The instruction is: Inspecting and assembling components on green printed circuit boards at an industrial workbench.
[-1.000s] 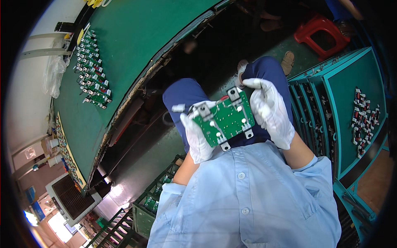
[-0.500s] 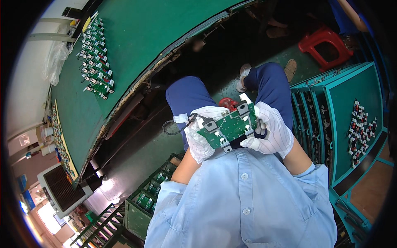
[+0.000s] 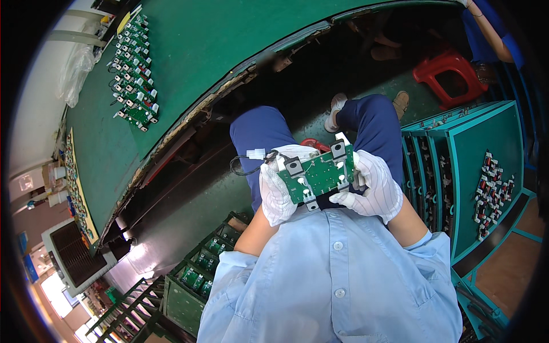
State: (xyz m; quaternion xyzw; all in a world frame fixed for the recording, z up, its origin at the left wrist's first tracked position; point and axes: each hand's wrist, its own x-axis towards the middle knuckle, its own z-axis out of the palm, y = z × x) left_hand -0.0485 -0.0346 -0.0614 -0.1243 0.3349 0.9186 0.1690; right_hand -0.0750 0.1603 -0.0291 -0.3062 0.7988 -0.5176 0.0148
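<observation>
Circuit board: the green circuit board was in the air above the worker's lap, component side hidden, small tabs at its near and far edges.
Left hand: the gloved left hand gripped the board's left end, thumb along the edge, other fingers behind the far side.
Right hand: the gloved right hand was curled at the right end, close against the edge; whether it pinched the board or merely steadied it could not be made out.
Weight and stiffness: probably light and rigid, so that a lift at one end would carry the whole piece.
Fragility: the solder joints and the black-holed metal tabs would likely suffer from bending or knocks (the tabs overhung the edges, inviting a snag).
Slip: the ribbed gloves presumably gave fair hold, though bare board edge could slide under a loose touch.
Best hold: the two short ends, it seemed, clear of the tabs and joints.
Loose lead: the black cable with its white connector hung out to the left, limp, and would best not be pulled.
Change, right hand: one second earlier its fingers stretched toward the far right corner; now they were folded in beside the right edge.
Change, far edge: a white block now stood out beyond the far right tab, unseen then.
</observation>
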